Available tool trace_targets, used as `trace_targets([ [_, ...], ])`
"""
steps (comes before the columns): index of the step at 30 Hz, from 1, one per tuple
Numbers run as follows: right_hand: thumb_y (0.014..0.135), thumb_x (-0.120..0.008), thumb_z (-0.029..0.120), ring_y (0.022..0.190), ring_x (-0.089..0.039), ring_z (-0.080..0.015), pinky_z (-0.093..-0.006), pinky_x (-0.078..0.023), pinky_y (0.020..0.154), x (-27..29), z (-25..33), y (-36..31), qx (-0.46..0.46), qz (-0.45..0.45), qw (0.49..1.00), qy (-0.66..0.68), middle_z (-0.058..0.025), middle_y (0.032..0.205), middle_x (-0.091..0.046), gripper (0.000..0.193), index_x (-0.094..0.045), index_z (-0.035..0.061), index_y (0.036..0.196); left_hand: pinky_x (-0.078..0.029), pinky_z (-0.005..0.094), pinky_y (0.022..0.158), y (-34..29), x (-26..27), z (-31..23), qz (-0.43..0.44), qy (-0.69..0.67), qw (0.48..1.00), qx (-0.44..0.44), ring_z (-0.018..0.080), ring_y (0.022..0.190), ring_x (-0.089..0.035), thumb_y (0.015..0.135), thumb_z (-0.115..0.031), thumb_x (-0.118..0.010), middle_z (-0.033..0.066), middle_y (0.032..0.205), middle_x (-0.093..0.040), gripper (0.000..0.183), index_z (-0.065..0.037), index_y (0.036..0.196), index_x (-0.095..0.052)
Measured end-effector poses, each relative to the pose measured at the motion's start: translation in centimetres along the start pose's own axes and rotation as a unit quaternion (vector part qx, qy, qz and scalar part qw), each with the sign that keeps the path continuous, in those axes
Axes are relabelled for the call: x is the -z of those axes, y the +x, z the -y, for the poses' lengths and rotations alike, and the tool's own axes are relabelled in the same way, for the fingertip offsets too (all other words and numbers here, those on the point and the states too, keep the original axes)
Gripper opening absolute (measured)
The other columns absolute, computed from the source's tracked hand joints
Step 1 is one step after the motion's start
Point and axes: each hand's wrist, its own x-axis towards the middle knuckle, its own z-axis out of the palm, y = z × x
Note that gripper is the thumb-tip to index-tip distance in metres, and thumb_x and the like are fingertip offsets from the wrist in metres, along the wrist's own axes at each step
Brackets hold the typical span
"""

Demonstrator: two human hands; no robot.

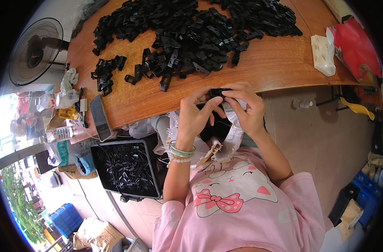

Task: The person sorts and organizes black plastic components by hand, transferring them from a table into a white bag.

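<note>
Between the fingertips of both hands, at the table's near edge, is a small black plastic part (216,93). My left hand (198,108) pinches it from the left, and my right hand (245,107) grips its other side. Bracelets circle my left wrist. Beyond my hands a large heap of similar black plastic parts (191,42) covers the far side of the wooden table (158,98). A smaller cluster of black parts (105,73) lies to the left. Below my hands, an open white sack (233,140) with frayed edges rests at my lap, its inside dark.
A black bin (126,170) of small black pieces stands left, below the table edge. A phone (100,117) lies at the table's left corner near a plastic bottle (59,134). A fan (36,52) stands far left. Tissues (323,54) and a red bag (355,46) sit right.
</note>
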Motion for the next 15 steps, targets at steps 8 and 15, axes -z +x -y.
trace_targets([
  [8, 0.081, -0.06, -0.004, 0.094, -0.059, -0.017, -0.0268, -0.048, 0.08, -1.5, 1.8, -0.1, -0.221, -0.081, 0.934, 0.269, -0.0101, 0.112, -0.059, 0.029, -0.06, -0.0019, 0.109, -0.044, 0.0201, 0.048, -0.7, -1.4, 0.0, -0.035, 0.108, 0.988, -0.106, 0.011, 0.054, -0.06, 0.084, -0.001, -0.058, 0.0095, 0.08, -0.064, 0.028, 0.003, 0.112, -0.056],
  [15, 0.081, -0.059, -0.004, 0.086, -0.061, -0.0144, -0.0248, -0.047, 0.076, 1.3, -0.8, -0.4, -0.23, 0.091, 0.964, 0.098, -0.0093, 0.096, -0.063, 0.025, -0.062, -0.0008, 0.105, -0.049, 0.0256, 0.057, 0.0, 1.2, 2.7, 0.04, 0.279, 0.947, -0.154, 0.0137, 0.069, -0.064, 0.084, -0.002, -0.059, 0.0113, 0.081, -0.065, 0.026, 0.002, 0.109, -0.056],
])
